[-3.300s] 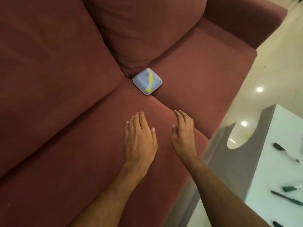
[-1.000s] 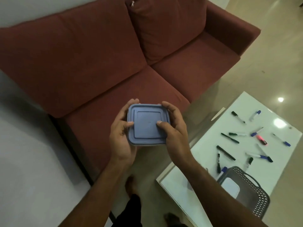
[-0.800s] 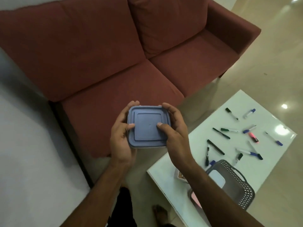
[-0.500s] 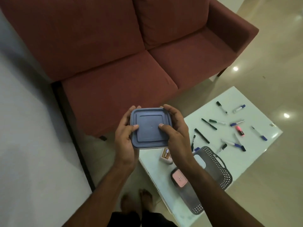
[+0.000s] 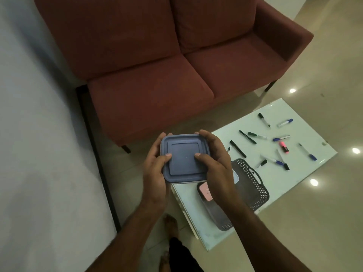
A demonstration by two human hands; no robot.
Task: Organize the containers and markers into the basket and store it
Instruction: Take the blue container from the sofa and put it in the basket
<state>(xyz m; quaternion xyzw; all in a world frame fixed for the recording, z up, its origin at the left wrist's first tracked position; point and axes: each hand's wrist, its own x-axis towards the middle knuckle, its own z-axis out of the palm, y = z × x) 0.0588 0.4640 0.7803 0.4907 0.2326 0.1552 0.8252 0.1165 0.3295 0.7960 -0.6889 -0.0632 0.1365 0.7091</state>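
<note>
I hold a square blue lidded container (image 5: 183, 158) flat in front of me, lid up. My left hand (image 5: 154, 171) grips its left edge and my right hand (image 5: 217, 165) its right edge, thumbs on the lid. Below and to the right, a dark perforated basket (image 5: 253, 185) with a handle stands on the white glass table (image 5: 306, 173). Inside the basket lies a pink-lidded container (image 5: 205, 191), partly hidden by my right wrist. Several markers lie scattered on the table, among them a pink highlighter (image 5: 283, 147) and a long black marker (image 5: 238, 149).
A dark red two-seat sofa (image 5: 167, 75) stands ahead, its seat cushions bare. A white wall panel (image 5: 39, 154) with a black edge runs along the left. The beige tiled floor (image 5: 332, 65) reflects ceiling lights. My bare feet show below my arms.
The container has been lifted from the sofa seat, where it lay 3.3 s ago. Since then I have backed away from the sofa, and the table and basket now lie under my right arm.
</note>
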